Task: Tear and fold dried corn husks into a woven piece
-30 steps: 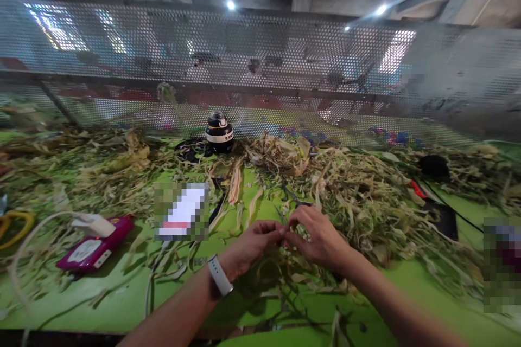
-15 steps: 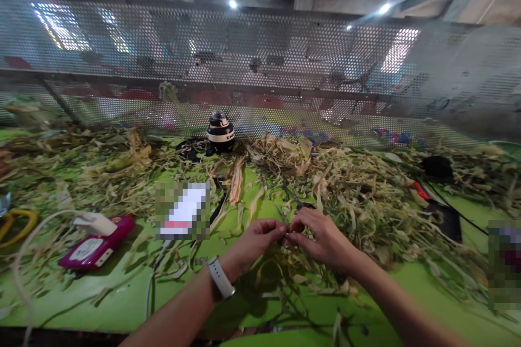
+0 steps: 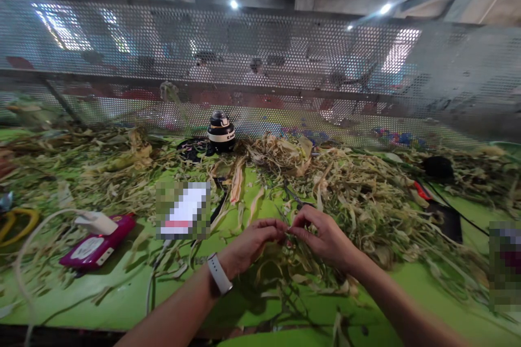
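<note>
1. A green bench [image 3: 122, 298] is seen from above, strewn with dried leaves and stalks [image 3: 366, 211], heaped most thickly ahead of the hands and to their right.
2. The left hand [image 3: 258, 238] and the right hand [image 3: 319, 236] are held close together over the middle of the bench, fingers bent and tips brought nearly to meeting.
3. Whether anything is pinched between the fingertips cannot be told, nor how tightly they are closed; the spot is too small and blurred.
4. Loose strips of the dried leaves and stalks are scattered directly beneath and around both hands.
5. A pale wristband [image 3: 220, 275] is worn on the left wrist.
6. To the left of the hands, a phone [image 3: 185, 211] with a lit, pixelated screen is laid on the bench.
7. Farther left, a white plug [image 3: 97, 223] is fitted into a purple power block [image 3: 87, 252]; a pair of yellow loops [image 3: 34, 222] is partly cut off by the left edge.
8. At the back, a black jar-shaped object [image 3: 222, 140] with a white lettered band is stood upright before a perforated metal screen [image 3: 260, 38].
</note>
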`<state>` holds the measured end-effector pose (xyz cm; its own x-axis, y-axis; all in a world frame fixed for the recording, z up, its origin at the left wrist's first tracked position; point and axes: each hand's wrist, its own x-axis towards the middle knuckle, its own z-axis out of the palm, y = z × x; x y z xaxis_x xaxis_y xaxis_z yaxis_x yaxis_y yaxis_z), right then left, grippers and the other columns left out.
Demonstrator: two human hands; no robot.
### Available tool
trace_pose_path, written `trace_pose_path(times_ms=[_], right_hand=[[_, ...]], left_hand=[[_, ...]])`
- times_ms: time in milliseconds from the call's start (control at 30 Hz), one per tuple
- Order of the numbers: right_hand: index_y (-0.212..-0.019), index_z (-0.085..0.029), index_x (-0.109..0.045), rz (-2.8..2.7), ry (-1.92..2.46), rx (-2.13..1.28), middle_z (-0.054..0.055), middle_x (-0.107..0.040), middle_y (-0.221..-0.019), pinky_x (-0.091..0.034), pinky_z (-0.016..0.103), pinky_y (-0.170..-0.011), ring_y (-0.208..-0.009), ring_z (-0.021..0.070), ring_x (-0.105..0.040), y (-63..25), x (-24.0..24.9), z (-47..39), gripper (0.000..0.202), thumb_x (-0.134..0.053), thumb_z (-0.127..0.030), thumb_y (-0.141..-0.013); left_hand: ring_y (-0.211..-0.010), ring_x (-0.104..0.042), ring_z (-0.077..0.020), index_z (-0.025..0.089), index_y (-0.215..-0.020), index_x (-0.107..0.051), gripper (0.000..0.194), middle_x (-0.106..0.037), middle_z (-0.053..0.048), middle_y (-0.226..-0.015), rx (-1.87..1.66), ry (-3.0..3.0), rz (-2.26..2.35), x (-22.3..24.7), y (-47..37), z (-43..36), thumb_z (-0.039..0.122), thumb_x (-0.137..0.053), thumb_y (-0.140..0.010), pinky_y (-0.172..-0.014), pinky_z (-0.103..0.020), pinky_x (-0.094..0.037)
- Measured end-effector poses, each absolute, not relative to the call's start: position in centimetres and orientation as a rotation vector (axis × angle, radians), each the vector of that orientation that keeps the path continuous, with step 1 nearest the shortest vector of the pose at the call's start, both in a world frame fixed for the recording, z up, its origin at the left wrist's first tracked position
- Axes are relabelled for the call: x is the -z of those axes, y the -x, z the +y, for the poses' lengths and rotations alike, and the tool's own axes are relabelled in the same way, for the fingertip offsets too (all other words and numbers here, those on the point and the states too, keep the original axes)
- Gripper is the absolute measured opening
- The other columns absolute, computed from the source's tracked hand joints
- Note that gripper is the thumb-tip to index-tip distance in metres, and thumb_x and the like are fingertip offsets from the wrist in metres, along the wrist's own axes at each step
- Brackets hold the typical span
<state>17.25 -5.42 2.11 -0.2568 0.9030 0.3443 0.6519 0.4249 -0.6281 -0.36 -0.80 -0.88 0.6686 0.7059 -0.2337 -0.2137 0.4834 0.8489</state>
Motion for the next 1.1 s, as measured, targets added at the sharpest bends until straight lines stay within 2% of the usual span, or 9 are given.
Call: trace_pose_path(times_ms=[133, 333, 467, 700, 933, 1100], right_hand=[[-0.074, -0.018, -0.056, -2.028, 1.286, -0.428, 0.001, -0.057, -0.071, -0.041, 0.024, -0.061, -0.067, 0.0137, -0.054, -17.2, -1.8, -5.4, 0.013, -0.056, -0.024, -0.086], [-0.073, -0.018, -0.055, -2.016, 1.271, -0.417, 0.001, -0.058, -0.071, -0.041, 0.024, -0.06, -0.067, 0.0138, -0.054, -17.0, -1.8, -5.4, 0.011, -0.056, -0.02, -0.084], [-0.073, -0.018, -0.055, -1.961, 1.293, -0.466, 0.0, -0.057, -0.069, -0.042, 0.024, -0.059, -0.064, 0.0132, -0.053, -17.1, -1.8, -5.4, 0.011, -0.057, -0.021, -0.083], [-0.076, -0.018, -0.056, -1.933, 1.249, -0.59, 0.0, -0.057, -0.071, -0.043, 0.024, -0.06, -0.066, 0.0128, -0.053, -17.4, -2.0, -5.5, 0.009, -0.058, -0.022, -0.083], [-0.08, -0.017, -0.057, -2.009, 1.224, -0.803, 0.001, -0.057, -0.077, -0.045, 0.025, -0.067, -0.072, 0.0132, -0.055, -17.9, -3.0, -5.8, 0.009, -0.058, -0.025, -0.083], [-0.085, -0.018, -0.055, -2.103, 1.368, -0.627, 0.002, -0.057, -0.082, -0.044, 0.025, -0.064, -0.072, 0.0147, -0.055, -17.9, -2.6, -5.6, 0.021, -0.069, -0.025, -0.071]], left_hand=[[-0.066, -0.053, -0.0125, 0.012, -0.058, -0.067, 0.004, -0.062, -0.002, -0.062, -0.593, -0.93, 0.582, 0.9, 0.5, -0.9, 0.016, -0.065, -0.06, -0.067, -0.023, -0.04], [-0.062, -0.055, -0.0101, 0.014, -0.066, -0.069, 0.018, -0.064, 0.001, -0.062, -0.546, -0.935, 0.597, 1.0, 0.5, -1.0, 0.024, -0.081, -0.057, -0.067, -0.023, -0.041], [-0.062, -0.057, -0.0104, 0.013, -0.068, -0.072, 0.022, -0.068, -0.001, -0.064, -0.561, -0.97, 0.617, 1.3, 0.5, -0.7, 0.03, -0.082, -0.056, -0.07, -0.023, -0.042], [-0.071, -0.061, -0.014, 0.014, -0.063, -0.073, 0.025, -0.071, -0.003, -0.066, -0.608, -0.771, 0.694, 1.4, 0.7, -0.1, 0.019, -0.087, -0.043, -0.077, -0.025, -0.043], [-0.066, -0.061, -0.0124, 0.012, -0.071, -0.074, 0.029, -0.071, -0.003, -0.068, -0.597, -0.826, 0.652, 1.2, 0.8, 0.1, 0.019, -0.086, -0.046, -0.073, -0.024, -0.044], [-0.063, -0.061, -0.0111, 0.013, -0.078, -0.071, 0.033, -0.07, -0.002, -0.071, -0.614, -0.857, 0.661, 1.2, 0.9, 0.1, 0.021, -0.085, -0.049, -0.067, -0.024, -0.045]])
